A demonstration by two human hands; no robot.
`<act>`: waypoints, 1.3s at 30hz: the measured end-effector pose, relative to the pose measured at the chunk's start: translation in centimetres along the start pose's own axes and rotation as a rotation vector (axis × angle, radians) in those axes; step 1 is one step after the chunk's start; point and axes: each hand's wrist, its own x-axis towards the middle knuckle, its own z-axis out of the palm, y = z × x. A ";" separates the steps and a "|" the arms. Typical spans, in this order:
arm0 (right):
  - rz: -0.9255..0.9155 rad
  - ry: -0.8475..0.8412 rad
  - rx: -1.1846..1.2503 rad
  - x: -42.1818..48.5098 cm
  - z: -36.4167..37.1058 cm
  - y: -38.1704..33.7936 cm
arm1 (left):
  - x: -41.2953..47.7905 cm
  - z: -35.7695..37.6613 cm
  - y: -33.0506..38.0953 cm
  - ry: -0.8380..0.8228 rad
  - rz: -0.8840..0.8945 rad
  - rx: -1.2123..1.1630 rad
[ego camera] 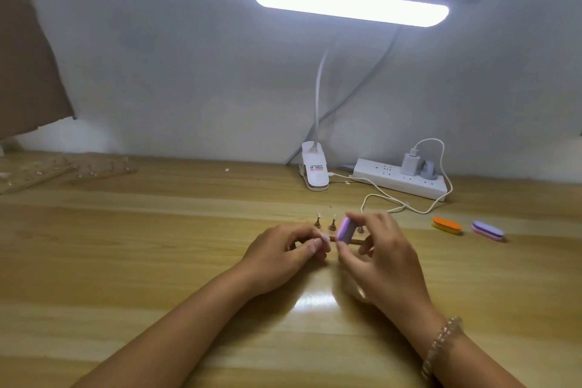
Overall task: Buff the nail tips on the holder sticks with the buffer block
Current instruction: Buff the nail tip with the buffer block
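L hand (pixel 283 252) pinches holder stick (pixel 356 241), R hand (pixel 381 249) grips buffer block (pixel 345 230).

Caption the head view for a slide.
Right hand holds the purple buffer beside the left hand, near the holder sticks.

Middle of the table (pixel 157 246): left hand (pixel 283 249) and right hand (pixel 378 249) side by side, with the buffer block (pixel 345 230) between them in the right one's fingers. A holder stick (pixel 356 241) runs under it, probably into the left hand. The standing sticks (pixel 318 220) are just behind. The lamp clip (pixel 315 172) sits by the wall, power strip (pixel 400 179) to its right. In front of the strip lie a spare block (pixel 446 225) and, further right, a second spare block (pixel 487 230). The boards (pixel 47 170) are back left.
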 end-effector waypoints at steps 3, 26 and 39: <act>0.032 0.051 0.072 -0.1 -0.1 0.2 | -0.2 0.0 0.0 0.015 0.002 -0.072; -0.096 -0.041 0.031 -0.3 0.1 -0.4 | 0.0 0.1 -0.6 0.021 0.049 0.021; -0.130 -0.060 0.013 -0.4 0.1 -0.4 | 0.0 0.1 -0.5 0.008 0.037 0.017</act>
